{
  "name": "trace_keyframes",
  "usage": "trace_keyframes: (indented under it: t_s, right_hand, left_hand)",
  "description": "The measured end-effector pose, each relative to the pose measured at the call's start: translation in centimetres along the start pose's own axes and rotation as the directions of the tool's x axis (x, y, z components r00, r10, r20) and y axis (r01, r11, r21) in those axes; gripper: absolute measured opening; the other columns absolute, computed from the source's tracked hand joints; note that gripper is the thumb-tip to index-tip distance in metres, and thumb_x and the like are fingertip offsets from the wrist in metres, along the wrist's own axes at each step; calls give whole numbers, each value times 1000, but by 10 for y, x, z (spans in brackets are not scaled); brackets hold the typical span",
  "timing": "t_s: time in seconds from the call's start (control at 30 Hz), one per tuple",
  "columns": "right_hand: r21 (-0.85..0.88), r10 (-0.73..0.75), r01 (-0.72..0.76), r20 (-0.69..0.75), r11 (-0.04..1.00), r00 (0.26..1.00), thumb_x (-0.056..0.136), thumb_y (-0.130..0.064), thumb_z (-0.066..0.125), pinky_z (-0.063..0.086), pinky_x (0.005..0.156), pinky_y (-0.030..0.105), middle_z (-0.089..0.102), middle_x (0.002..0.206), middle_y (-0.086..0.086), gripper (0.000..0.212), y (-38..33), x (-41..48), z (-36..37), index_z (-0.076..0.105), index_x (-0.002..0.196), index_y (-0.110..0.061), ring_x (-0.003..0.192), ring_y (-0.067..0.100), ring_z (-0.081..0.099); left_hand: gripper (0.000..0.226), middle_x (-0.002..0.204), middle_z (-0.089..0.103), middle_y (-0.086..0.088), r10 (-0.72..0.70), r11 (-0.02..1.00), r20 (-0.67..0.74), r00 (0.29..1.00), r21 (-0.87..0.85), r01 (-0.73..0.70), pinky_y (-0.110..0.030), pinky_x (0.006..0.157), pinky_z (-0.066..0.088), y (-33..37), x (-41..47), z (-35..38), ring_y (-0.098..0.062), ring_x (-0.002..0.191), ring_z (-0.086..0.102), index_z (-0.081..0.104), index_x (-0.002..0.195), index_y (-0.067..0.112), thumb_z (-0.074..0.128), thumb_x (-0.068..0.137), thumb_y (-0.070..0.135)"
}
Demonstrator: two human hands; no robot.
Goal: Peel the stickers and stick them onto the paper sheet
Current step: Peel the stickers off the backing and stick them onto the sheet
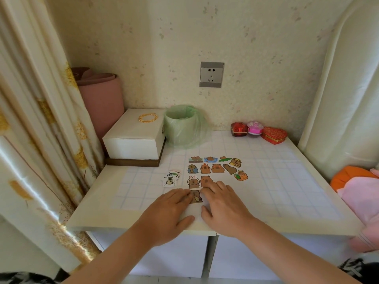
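While left hand (168, 212) and right hand (223, 208) lie flat, open-fingered, 1 sticker (195, 196) sits between.

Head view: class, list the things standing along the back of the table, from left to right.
White rectangular box → bin lined with a green plastic bag → dark red faceted box → pink round container → red heart-shaped box.

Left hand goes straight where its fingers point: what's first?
Probably the brown capybara sticker, right at the fingertips of the left hand; just beyond it, the fingers of the right hand. Whether they already touch is unclear.
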State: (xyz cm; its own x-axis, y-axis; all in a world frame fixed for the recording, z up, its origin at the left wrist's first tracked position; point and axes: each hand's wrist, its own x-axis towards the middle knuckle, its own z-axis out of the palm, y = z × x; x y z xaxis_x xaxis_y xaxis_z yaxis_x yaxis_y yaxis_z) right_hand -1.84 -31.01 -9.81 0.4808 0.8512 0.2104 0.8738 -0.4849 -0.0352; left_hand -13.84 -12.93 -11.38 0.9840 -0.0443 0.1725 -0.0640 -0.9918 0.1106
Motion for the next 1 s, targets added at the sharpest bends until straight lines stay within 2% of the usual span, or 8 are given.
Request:
trace_keyframes:
  t_s: [0.17, 0.27, 0.37, 0.47, 0.53, 0.63, 0.73, 1.0]
  right_hand:
    - [100, -122, 111, 115, 989, 986, 100, -48, 34, 20, 122, 35, 18, 166, 1, 62, -2, -9, -1, 32, 155, -18, 151, 18, 16]
    - [120, -141, 111, 280, 987, 950, 97, -65, 6, -9, 123, 29, -13, 166, -9, 75, -1, -14, -3, -2, 160, -24, 151, 5, -16]
    - [107, -134, 104, 323, 989, 937, 85, -69, -4, -12, 122, 31, -19, 164, -11, 85, 1, -15, -5, -9, 158, -26, 148, 1, -22]
    - [123, -127, 92, 326, 988, 937, 84, -69, -3, -12, 123, 31, -18, 164, -12, 86, 1, -14, -4, -6, 159, -26, 148, -1, -22]
    - [136, -123, 83, 321, 987, 939, 89, -69, 1, -10, 123, 31, -15, 164, -13, 83, 1, -13, -4, -2, 160, -26, 149, 0, -19]
    - [144, -119, 76, 316, 987, 941, 101, -61, 20, -7, 124, 32, -13, 165, -13, 70, 3, -12, -3, 1, 160, -26, 150, 0, -17]
    - [150, -123, 79, 314, 986, 941, 103, -56, 26, -9, 124, 32, -12, 165, -12, 69, 2, -12, -3, 0, 160, -26, 150, 0, -17]
    - [161, -136, 89, 311, 983, 941, 104, -55, 26, -10, 123, 32, -13, 166, -11, 69, 0, -14, -3, -1, 160, -25, 149, 1, -19]
  left_hand:
    - [64, 155, 38, 6, 38, 999, -18, 999, 11, -37, -27, 116, 22, 0, -2, -3, -13, 141, 35, 35, 151, 25, 29, 99, 61]
    - [76, 165, 16, 5, 42, 998, 60, 997, 42, -45, -27, 119, 1, -4, -2, -1, -14, 151, 13, 18, 158, 22, 11, 96, 66]
    - [83, 165, 6, 6, 35, 999, 116, 993, 4, -35, -24, 118, -8, -3, -1, -5, -11, 152, 2, 11, 158, 22, 6, 90, 69]
    - [79, 163, 20, 3, 56, 998, 116, 992, -47, -51, -24, 119, 3, -6, -1, -9, -15, 152, 13, 24, 156, 23, 14, 93, 69]
    - [67, 154, 42, 1, 76, 997, 62, 995, -39, -73, -28, 117, 29, -9, -3, -10, -17, 144, 35, 45, 148, 22, 30, 98, 64]
    - [49, 128, 66, 3, 116, 993, -52, 992, 7, -116, -30, 90, 57, -10, -6, -9, -15, 119, 60, 71, 118, 19, 44, 93, 52]
    - [42, 121, 68, 5, 84, 996, -129, 988, -12, -86, -26, 86, 57, -7, -7, -11, -12, 113, 63, 73, 107, 22, 44, 95, 48]
    - [55, 140, 58, 4, 83, 995, -83, 993, -52, -87, -25, 110, 38, -2, -4, -5, -13, 131, 52, 60, 136, 20, 29, 102, 51]
